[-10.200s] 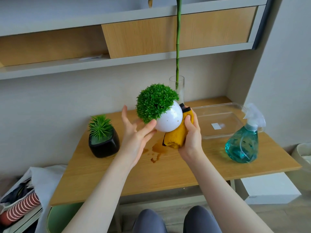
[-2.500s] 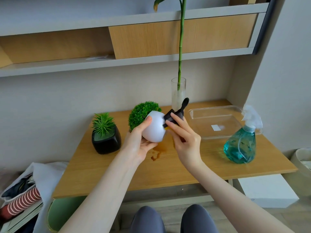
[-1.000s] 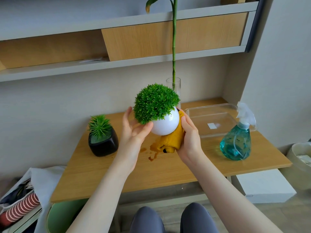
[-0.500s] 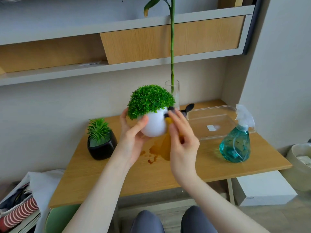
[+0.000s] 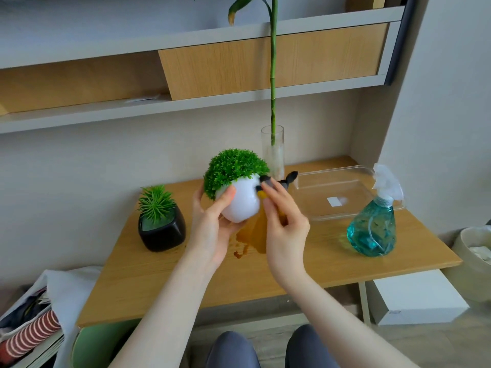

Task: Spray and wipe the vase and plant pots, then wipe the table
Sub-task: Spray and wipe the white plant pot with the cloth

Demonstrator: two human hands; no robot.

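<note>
A pale wall with grey-edged shelves and wood-grain panels backs a light wooden table, its smooth top marked near the middle by a dark wet smear. At the far left, beside the table, lies a heap of fabric, part of it red with white stripes. On the table's left stands a glossy black pot, squarish with rounded corners, holding spiky green tufts. Next, raised above the table, is the round white pot, smooth and matte, topped by a dense dome of fine green foliage. The left hand cups it from below and the left, thumb curled across its front. The right hand pinches a yellow cloth with dark trim against the pot's right side, fingers bent around the fabric, which hangs down in soft folds. Behind stands a clear cylindrical glass vase with a tall jointed green stalk. To the right lies a shallow transparent plastic tray, and beside it a teardrop-shaped spray bottle of teal liquid with a clear trigger head. A white box sits on the floor below.
</note>
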